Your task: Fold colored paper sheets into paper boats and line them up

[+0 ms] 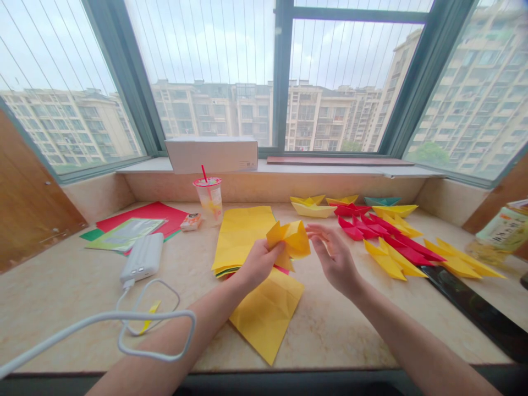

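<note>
Yellow folded paper (293, 240), gripped in the left hand (259, 264), right hand (335, 259) open and empty just beside it

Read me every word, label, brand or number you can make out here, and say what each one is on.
Nothing can be read clearly.
Label on the bottle: printed characters, too blurred to read.
White box: small mark near the lower right corner, too small to read.
Small packet: print too small to read.
</note>
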{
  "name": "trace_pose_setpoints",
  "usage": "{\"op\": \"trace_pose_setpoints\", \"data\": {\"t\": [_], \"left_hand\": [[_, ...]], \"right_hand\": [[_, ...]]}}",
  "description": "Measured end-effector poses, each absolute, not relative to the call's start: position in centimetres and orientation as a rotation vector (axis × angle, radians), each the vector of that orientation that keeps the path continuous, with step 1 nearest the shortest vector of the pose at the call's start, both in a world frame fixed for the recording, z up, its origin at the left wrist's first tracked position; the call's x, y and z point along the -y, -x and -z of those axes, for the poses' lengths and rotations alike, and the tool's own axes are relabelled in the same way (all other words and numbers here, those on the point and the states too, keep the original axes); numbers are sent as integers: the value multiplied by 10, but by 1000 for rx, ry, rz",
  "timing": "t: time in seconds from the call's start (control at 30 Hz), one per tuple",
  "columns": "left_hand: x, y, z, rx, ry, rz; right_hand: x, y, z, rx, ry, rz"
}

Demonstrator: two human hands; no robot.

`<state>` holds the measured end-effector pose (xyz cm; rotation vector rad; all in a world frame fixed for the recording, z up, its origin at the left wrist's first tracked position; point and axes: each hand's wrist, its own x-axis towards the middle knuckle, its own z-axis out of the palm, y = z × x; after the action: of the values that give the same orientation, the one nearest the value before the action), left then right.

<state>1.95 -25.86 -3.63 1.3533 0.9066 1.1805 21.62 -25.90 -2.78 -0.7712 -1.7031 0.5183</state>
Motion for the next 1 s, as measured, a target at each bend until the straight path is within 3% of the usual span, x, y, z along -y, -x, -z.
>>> {"op": "trace_pose_setpoints", "data": {"t": [1.0], "left_hand": [[267, -23, 41, -834, -1685, -919]], "right_hand": [[253, -214, 22, 1407, 837, -1378]]}}
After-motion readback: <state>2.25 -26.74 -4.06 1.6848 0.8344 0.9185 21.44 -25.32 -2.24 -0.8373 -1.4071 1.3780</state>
